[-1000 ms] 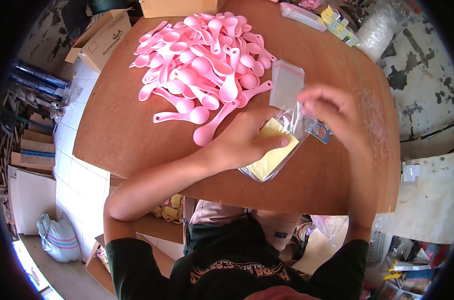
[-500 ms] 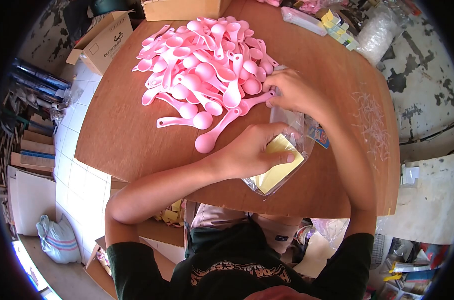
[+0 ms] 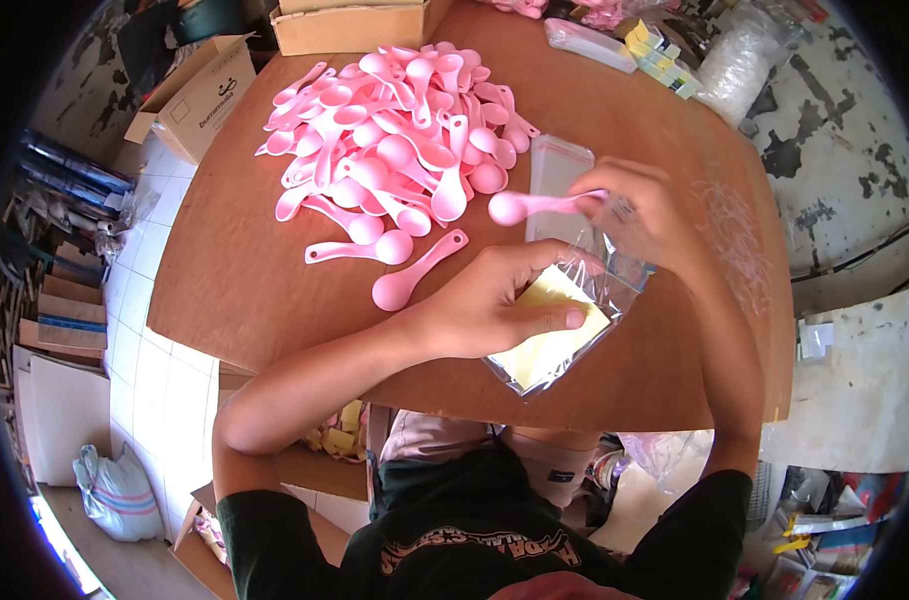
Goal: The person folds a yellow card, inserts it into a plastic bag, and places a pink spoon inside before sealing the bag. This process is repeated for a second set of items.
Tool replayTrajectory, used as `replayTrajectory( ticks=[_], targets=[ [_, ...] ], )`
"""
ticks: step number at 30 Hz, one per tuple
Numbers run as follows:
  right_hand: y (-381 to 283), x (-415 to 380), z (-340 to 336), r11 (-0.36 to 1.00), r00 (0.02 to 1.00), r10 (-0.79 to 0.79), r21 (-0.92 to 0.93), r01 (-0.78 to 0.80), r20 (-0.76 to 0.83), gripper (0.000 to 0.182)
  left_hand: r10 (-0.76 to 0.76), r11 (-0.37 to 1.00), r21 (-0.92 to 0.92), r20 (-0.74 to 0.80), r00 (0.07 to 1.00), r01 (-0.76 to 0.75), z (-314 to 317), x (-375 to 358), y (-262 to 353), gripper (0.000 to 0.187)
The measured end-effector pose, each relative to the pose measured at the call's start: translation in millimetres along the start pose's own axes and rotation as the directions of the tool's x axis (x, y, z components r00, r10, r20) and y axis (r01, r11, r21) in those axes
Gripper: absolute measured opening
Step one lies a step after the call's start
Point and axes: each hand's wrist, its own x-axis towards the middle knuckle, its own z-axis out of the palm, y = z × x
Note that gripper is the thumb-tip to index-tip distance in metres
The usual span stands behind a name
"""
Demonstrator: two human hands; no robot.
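My left hand [image 3: 519,300] is closed on a clear plastic bag [image 3: 622,290] with a pale yellow folded paper [image 3: 552,335] inside it. The bag's mouth points up and right. Just above, my right hand [image 3: 629,205] pinches the handle of a pink measuring spoon [image 3: 514,207], its round bowl pointing left. A stack of clear plastic bags [image 3: 559,170] lies behind that spoon. To the left is a large heap of pink spoons [image 3: 394,140]. Two loose spoons lie in front of the heap, one a pink spoon [image 3: 414,272] near my left forearm.
A cardboard box [image 3: 349,28] stands at the table's far edge. Back right are small yellow boxes [image 3: 659,60] and a roll of clear wrap [image 3: 742,75]. Thin plastic strips [image 3: 734,240] lie along the table's right side. An open carton [image 3: 199,95] sits beyond the left edge.
My right hand has lifted a pink spoon away from the heap and moved right, towards the bag's mouth. The left hand keeps its hold on the bag. The view has shifted slightly.
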Motion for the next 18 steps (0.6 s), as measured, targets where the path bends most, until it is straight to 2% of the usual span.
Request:
replayTrajectory(
  ticks=[1, 3, 4, 5, 6, 7, 9, 10, 12, 13, 14, 16, 17, 18],
  targets=[
    [-2, -9, -6, 1.000, 1.000, 0.002, -0.004, -0.002, -0.001, 0.006, 0.003, 1.000, -0.001, 0.004, 1.000, -0.003, 1, 0, 0, 0.039],
    [-1, -28, -21, 0.980, 0.927, 0.198, 0.052, -0.191, -0.319, 0.007, -0.019, 0.998, -0.057, -0.057, 0.998, 0.016, 2, 0, 2, 0.037],
    [2, -40, -28, 0.980, 0.927, 0.197, 0.049, -0.192, -0.319, 0.007, -0.017, 0.998, -0.058, -0.055, 0.998, 0.014, 1, 0, 1, 0.037],
    [8, -53, -35, 0.933, 0.814, 0.338, 0.284, -0.223, -0.473, 0.008, -0.026, 1.000, 0.007, -0.035, 0.999, 0.027, -1, 1, 0, 0.039],
    [7, -60, -38, 0.841, 0.660, 0.493, 0.505, -0.194, -0.567, 0.010, -0.037, 0.997, 0.073, -0.015, 0.999, 0.038, -2, 1, -2, 0.042],
    [5, -67, -42, 0.842, 0.659, 0.493, 0.504, -0.195, -0.568, 0.010, -0.036, 0.997, 0.073, -0.012, 0.999, 0.037, -2, 2, -3, 0.042],
    [-3, -81, -50, 0.555, 0.656, 0.599, 0.829, 0.073, -0.459, 0.015, -0.062, 0.987, 0.151, -0.006, 0.998, 0.063, -2, 3, -6, 0.042],
    [0, -90, -49, 0.558, 0.649, 0.603, 0.826, 0.073, -0.465, 0.015, -0.063, 0.987, 0.151, 0.004, 0.998, 0.062, -1, 3, -6, 0.042],
    [7, -105, -42, 0.306, 0.725, 0.632, 0.948, 0.091, -0.273, 0.022, -0.099, 0.978, 0.182, -0.002, 0.995, 0.097, 0, 3, -6, 0.042],
    [6, -110, -39, 0.156, 0.846, 0.523, 0.988, 0.022, -0.102, 0.022, -0.111, 0.976, 0.188, -0.008, 0.994, 0.111, 0, 3, -8, 0.041],
    [6, -112, -36, 0.158, 0.844, 0.525, 0.987, 0.030, -0.110, 0.022, -0.112, 0.975, 0.193, 0.000, 0.994, 0.110, 0, 4, -9, 0.041],
    [1, -111, -27, 0.197, 0.903, 0.421, 0.963, -0.183, 0.086, 0.017, -0.091, 0.986, 0.139, -0.045, 0.995, 0.096, 0, 4, -8, 0.037],
    [4, -116, -22, 0.196, 0.871, 0.477, 0.951, -0.240, 0.121, 0.014, -0.114, 0.982, 0.149, -0.044, 0.993, 0.119, 0, 4, -5, 0.037],
    [-1, -115, -18, 0.191, 0.871, 0.478, 0.954, -0.229, 0.114, 0.014, -0.120, 0.980, 0.158, -0.038, 0.992, 0.125, -1, 4, -4, 0.037]
  ],
)
